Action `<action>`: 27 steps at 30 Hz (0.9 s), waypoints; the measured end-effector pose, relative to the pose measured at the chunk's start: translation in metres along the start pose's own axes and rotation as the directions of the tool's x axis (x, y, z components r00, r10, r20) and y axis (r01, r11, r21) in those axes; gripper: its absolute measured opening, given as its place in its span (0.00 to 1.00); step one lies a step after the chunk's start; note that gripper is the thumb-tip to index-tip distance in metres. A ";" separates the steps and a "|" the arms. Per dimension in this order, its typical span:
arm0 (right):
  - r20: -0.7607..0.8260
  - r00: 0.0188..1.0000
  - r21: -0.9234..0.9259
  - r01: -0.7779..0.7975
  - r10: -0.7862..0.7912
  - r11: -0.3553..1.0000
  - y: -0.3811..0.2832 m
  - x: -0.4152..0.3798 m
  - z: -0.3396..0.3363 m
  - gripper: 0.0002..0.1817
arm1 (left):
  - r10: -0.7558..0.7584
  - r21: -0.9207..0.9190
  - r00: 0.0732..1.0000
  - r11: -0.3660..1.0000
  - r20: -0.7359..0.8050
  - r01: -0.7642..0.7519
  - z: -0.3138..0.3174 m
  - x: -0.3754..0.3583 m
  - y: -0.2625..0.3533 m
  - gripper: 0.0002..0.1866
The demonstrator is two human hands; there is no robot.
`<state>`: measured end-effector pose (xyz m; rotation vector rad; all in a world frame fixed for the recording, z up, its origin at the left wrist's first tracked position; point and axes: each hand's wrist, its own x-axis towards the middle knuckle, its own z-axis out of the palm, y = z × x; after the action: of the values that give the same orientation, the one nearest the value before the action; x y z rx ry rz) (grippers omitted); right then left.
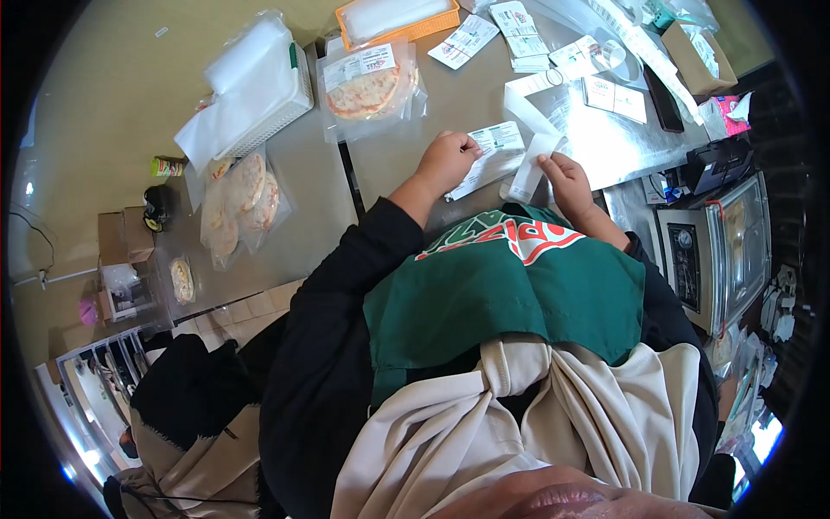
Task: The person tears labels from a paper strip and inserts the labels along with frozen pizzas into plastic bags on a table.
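Near the table's front edge, my left hand is closed, its fingers pressed together over the left side of a stack of printed labels. Whatever is between those fingertips is too small to make out. To the right, my right hand pinches a long white paper strip between thumb and finger. The strip bends upward and runs back over the table, and its lower end hangs beside the label stack.
Bagged pizza with a label lies behind my left hand. More bagged pizzas and a white basket are at left. Label stacks, a phone and a cardboard box stand at back right. A person is at lower left.
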<state>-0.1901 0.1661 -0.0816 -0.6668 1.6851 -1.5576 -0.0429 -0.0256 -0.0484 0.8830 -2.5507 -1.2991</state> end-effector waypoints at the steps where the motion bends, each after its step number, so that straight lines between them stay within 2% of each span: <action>1: 0.040 0.999 -0.045 0.021 -0.019 0.999 0.008 0.003 -0.002 0.14 | -0.016 0.018 0.999 1.000 0.044 0.015 0.002 0.007 -0.002 0.09; 3: 0.110 0.988 -0.126 0.118 -0.105 0.985 0.009 0.007 -0.003 0.14 | -0.047 0.084 0.991 0.996 0.123 0.036 0.007 0.020 -0.005 0.10; 6: 0.126 0.918 -0.168 0.394 -0.376 0.904 0.013 0.016 0.005 0.13 | -0.091 0.212 0.979 0.976 0.181 0.051 0.013 0.035 -0.007 0.10; 7: 0.207 0.924 -0.256 0.370 -0.323 0.893 0.014 0.019 0.000 0.13 | -0.105 0.241 0.978 0.969 0.178 0.060 0.016 0.038 -0.008 0.10; 10: 0.243 0.894 -0.345 0.442 -0.377 0.828 0.018 0.022 -0.005 0.13 | -0.155 0.255 0.968 0.962 0.199 0.101 0.019 0.044 -0.011 0.09; 13: 0.224 0.916 -0.393 0.397 -0.332 0.829 0.020 0.025 -0.006 0.13 | -0.165 0.284 0.966 0.953 0.200 0.104 0.017 0.043 -0.008 0.10; 19: 0.214 0.879 -0.408 0.476 -0.425 0.779 0.018 0.021 -0.005 0.13 | -0.205 0.407 0.971 0.903 0.126 0.138 0.023 0.034 0.010 0.12; 23: 0.219 0.886 -0.444 0.463 -0.409 0.767 0.022 0.021 -0.006 0.13 | -0.270 0.497 0.957 0.848 0.105 0.184 0.033 0.035 0.007 0.13; 26: 0.228 0.890 -0.465 0.455 -0.394 0.759 0.023 0.021 -0.007 0.12 | -0.188 0.467 0.979 0.861 -0.079 0.203 0.032 0.027 0.017 0.17; 27: 0.230 0.894 -0.469 0.449 -0.386 0.761 0.023 0.020 -0.007 0.12 | -0.200 0.437 0.979 0.879 -0.025 0.191 0.029 0.029 0.012 0.19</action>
<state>-0.2052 0.1571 -0.1081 -1.4772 1.9641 -1.3018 -0.0833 -0.0161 -0.0606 1.2389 -2.8884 -0.7757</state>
